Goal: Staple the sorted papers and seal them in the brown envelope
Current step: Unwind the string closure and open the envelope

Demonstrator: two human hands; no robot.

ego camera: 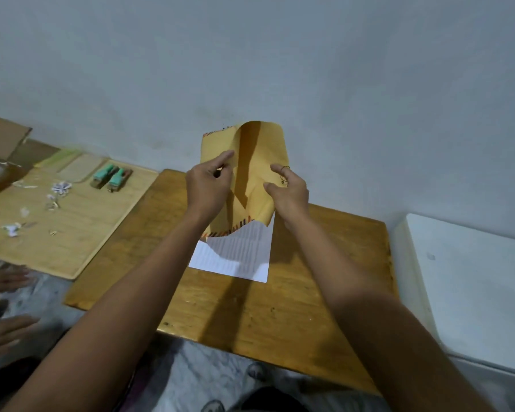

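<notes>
Wooden table (pixel 295 307) stands against a grey wall (pixel 280 55). Above it, the left hand (pixel 204 185) and right hand (pixel 289 193) both pinch the brown envelope (pixel 250 162), papers (pixel 235 257) lying flat beneath.

One brown envelope (pixel 250 173) is showing, one stack of white papers (pixel 235 257) is lying under it, two green staplers (pixel 111 177) are sitting side by side on one pale board (pixel 81 233), and one white box (pixel 473 292) is standing off right.
</notes>
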